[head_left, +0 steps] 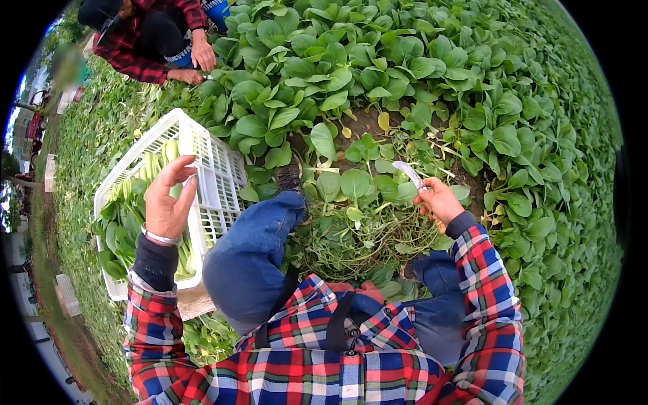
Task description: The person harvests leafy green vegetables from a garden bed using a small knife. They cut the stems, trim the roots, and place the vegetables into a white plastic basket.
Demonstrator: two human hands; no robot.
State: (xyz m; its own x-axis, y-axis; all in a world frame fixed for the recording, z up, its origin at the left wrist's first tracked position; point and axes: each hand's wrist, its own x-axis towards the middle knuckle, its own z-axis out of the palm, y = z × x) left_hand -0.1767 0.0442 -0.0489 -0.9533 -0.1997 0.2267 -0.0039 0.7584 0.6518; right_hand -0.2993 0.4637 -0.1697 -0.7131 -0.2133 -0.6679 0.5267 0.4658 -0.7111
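Note:
My left hand point(169, 202) is raised over the near part of a white plastic crate point(223, 182), fingers curled loosely apart and holding nothing that I can see. The crate holds leafy greens with pale stalks point(118, 233). In my right hand point(435, 202) is a small knife with a curved silver blade point(407, 171), held over low plants point(354, 183) and loose cut stems and weeds point(344, 246) between my legs.
A co-worker in a red checked shirt point(128, 54) crouches at the upper left with both hands among the plants. Dense leafy plants point(533, 162) fill the top and right. My bent left knee point(236, 270) is beside the crate. Pale slatted crates point(67, 295) lie farther left.

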